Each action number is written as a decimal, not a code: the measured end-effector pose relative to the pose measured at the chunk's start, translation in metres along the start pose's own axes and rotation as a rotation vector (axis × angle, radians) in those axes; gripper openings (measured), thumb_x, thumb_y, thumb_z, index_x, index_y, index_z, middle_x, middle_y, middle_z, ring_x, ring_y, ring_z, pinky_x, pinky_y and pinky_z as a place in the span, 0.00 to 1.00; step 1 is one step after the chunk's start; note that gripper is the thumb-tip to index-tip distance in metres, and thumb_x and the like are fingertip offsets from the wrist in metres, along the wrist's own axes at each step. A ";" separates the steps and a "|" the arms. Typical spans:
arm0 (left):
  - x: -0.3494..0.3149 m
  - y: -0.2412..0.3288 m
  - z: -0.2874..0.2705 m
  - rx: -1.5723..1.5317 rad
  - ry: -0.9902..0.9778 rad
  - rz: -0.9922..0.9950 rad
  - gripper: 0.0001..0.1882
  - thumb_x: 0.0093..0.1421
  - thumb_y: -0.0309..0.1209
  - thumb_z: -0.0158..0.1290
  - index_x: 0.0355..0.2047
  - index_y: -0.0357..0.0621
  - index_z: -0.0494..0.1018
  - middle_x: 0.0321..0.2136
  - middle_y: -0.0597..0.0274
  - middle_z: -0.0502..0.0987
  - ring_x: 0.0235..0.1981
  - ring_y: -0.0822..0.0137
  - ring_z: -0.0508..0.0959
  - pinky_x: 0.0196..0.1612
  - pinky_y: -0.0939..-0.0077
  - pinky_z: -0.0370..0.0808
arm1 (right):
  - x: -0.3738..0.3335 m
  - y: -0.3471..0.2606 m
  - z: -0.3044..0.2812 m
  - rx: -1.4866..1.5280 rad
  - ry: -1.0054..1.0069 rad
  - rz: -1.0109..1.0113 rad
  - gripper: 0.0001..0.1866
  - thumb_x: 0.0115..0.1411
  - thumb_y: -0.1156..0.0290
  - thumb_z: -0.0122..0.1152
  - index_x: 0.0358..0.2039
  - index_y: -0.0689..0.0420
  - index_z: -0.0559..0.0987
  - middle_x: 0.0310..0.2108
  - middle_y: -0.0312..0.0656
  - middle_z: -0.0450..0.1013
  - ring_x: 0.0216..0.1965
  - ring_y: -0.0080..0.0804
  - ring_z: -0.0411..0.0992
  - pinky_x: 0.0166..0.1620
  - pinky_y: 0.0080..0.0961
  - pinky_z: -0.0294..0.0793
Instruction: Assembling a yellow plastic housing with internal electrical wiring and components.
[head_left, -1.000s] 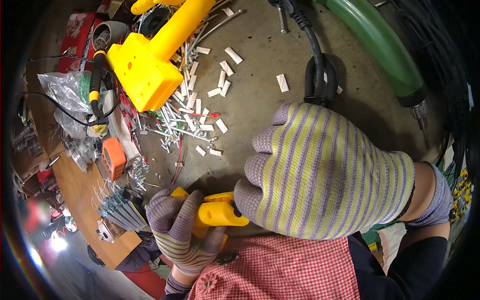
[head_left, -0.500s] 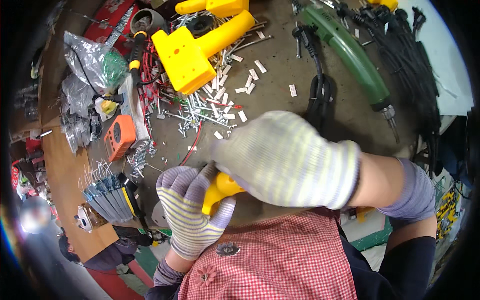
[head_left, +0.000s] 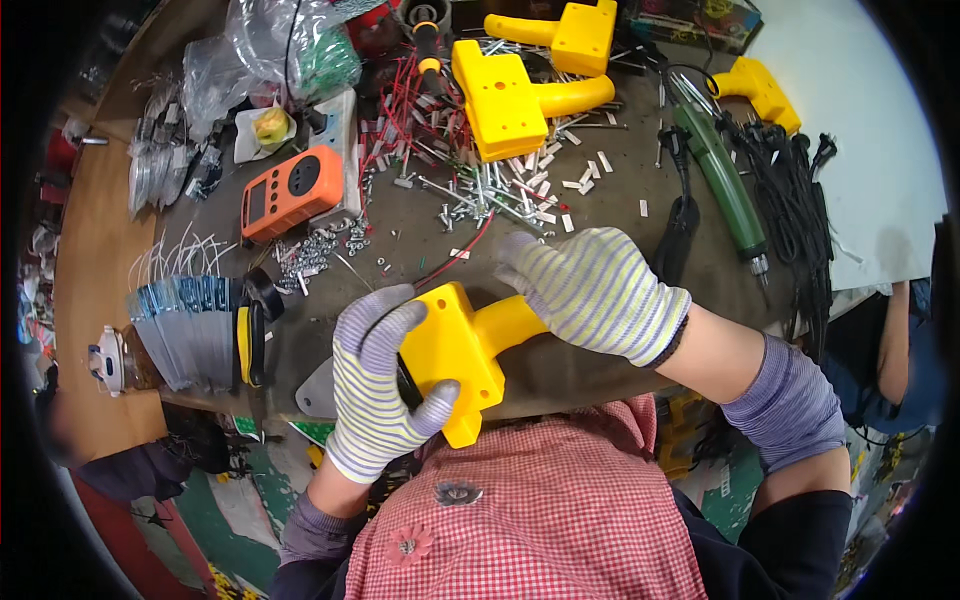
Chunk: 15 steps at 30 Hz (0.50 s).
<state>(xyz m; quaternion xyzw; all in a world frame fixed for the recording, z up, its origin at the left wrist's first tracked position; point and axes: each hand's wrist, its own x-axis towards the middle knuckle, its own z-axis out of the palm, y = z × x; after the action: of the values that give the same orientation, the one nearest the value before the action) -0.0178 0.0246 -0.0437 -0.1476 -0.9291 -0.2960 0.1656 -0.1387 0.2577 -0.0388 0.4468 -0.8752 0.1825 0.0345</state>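
Note:
A yellow plastic tool housing (head_left: 440,350) with a stubby handle is tilted over the table's near edge, its screw holes facing up. My left hand (head_left: 375,385), in a striped knitted glove, grips its left side, thumb on the near side and fingers on the far side. My right hand (head_left: 600,295), gloved alike, hovers by the end of the handle. Its fingers are bent together and the tips are blurred; whatever they may hold is hidden. Loose long screws (head_left: 485,190) lie just beyond that hand.
Other yellow housings (head_left: 500,110) lie behind the screws. To the right are a green electric screwdriver (head_left: 720,180) and black power cords (head_left: 790,210). An orange meter (head_left: 293,193), small nuts (head_left: 305,255), grey strips with wires (head_left: 190,330) and yellow-black cutters (head_left: 250,340) are on the left.
My right hand has lifted off the housing and moved right, uncovering it. The housing now shows its broad face in my left hand. The view has shifted.

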 end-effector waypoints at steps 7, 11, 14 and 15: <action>0.003 0.005 0.004 0.080 -0.021 0.026 0.37 0.52 0.46 0.57 0.59 0.39 0.67 0.53 0.46 0.70 0.53 0.47 0.70 0.57 0.52 0.65 | 0.020 -0.029 0.005 -0.035 -0.084 -0.016 0.11 0.63 0.63 0.53 0.37 0.58 0.76 0.15 0.42 0.72 0.17 0.41 0.74 0.20 0.38 0.71; 0.003 0.002 0.002 0.092 -0.054 -0.009 0.40 0.51 0.50 0.55 0.60 0.39 0.66 0.51 0.45 0.70 0.52 0.46 0.70 0.57 0.51 0.64 | 0.022 -0.045 0.001 -0.089 -0.007 0.041 0.10 0.61 0.66 0.52 0.35 0.60 0.75 0.14 0.41 0.71 0.14 0.40 0.73 0.17 0.36 0.68; 0.001 0.000 0.002 0.108 -0.078 0.001 0.40 0.50 0.51 0.55 0.60 0.40 0.66 0.50 0.45 0.70 0.51 0.46 0.69 0.57 0.51 0.64 | 0.024 -0.045 -0.009 -0.036 -0.232 0.158 0.14 0.61 0.64 0.53 0.39 0.62 0.76 0.24 0.48 0.77 0.29 0.46 0.79 0.29 0.41 0.77; 0.003 0.002 -0.002 0.102 -0.085 -0.007 0.40 0.50 0.50 0.56 0.60 0.40 0.67 0.50 0.44 0.70 0.52 0.46 0.70 0.56 0.52 0.66 | 0.025 -0.035 -0.013 0.073 -0.179 0.146 0.14 0.60 0.63 0.54 0.40 0.60 0.76 0.27 0.47 0.78 0.32 0.44 0.79 0.32 0.40 0.77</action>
<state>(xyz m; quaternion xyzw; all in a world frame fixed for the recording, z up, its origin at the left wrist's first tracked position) -0.0195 0.0257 -0.0395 -0.1481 -0.9497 -0.2425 0.1319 -0.1269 0.2244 -0.0112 0.3971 -0.8978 0.1756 -0.0732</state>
